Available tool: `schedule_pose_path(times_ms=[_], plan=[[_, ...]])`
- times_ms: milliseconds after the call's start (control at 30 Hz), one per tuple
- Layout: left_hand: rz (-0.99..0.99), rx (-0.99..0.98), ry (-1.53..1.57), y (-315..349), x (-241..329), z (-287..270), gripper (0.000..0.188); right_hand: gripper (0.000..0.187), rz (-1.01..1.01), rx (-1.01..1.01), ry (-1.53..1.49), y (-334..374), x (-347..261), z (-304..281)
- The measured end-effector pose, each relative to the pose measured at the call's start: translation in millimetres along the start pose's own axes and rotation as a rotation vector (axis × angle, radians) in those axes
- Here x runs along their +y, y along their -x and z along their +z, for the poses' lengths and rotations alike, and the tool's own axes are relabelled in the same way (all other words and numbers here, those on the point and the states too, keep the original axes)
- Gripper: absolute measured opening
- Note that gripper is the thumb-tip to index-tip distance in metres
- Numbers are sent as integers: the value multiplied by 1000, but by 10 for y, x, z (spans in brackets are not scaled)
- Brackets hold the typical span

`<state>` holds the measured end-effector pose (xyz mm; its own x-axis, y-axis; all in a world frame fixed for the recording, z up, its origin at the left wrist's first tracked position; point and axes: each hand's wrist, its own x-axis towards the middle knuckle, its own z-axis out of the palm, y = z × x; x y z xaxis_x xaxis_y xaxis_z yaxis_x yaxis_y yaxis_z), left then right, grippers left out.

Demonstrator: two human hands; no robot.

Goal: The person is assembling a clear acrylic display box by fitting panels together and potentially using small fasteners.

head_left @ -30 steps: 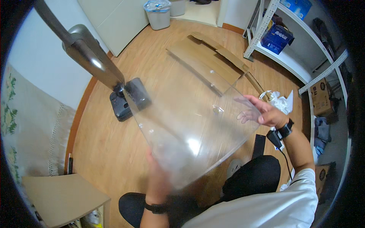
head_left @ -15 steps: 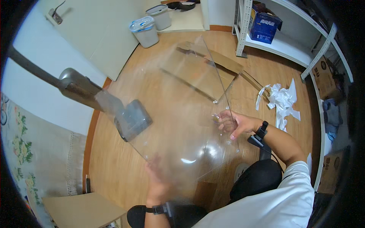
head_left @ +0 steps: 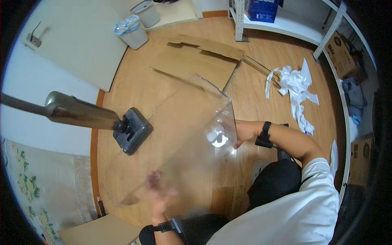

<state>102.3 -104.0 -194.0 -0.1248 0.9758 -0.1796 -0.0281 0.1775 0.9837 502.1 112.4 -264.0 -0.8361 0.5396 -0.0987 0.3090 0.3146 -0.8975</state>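
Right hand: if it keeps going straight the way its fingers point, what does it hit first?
The right hand points toward the person's left, its fingers already on the clear plastic sheet. Past that, the line runs over bare wood floor toward the black floor-cleaner head; depth is hard to judge.

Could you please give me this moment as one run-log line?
left hand: holds clear plastic sheet | right hand: grips its edge | vacuum: on floor
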Motion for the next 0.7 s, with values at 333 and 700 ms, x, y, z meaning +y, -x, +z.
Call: schedule_pose_path(times_ms=[333, 700], plan=[[-148, 149, -60, -37, -187, 51, 103, 95, 36, 112, -62, -177, 285, 355], [-215, 128, -252, -116, -124, -79, 101, 95, -14, 128, 14, -460, 686, 625]])
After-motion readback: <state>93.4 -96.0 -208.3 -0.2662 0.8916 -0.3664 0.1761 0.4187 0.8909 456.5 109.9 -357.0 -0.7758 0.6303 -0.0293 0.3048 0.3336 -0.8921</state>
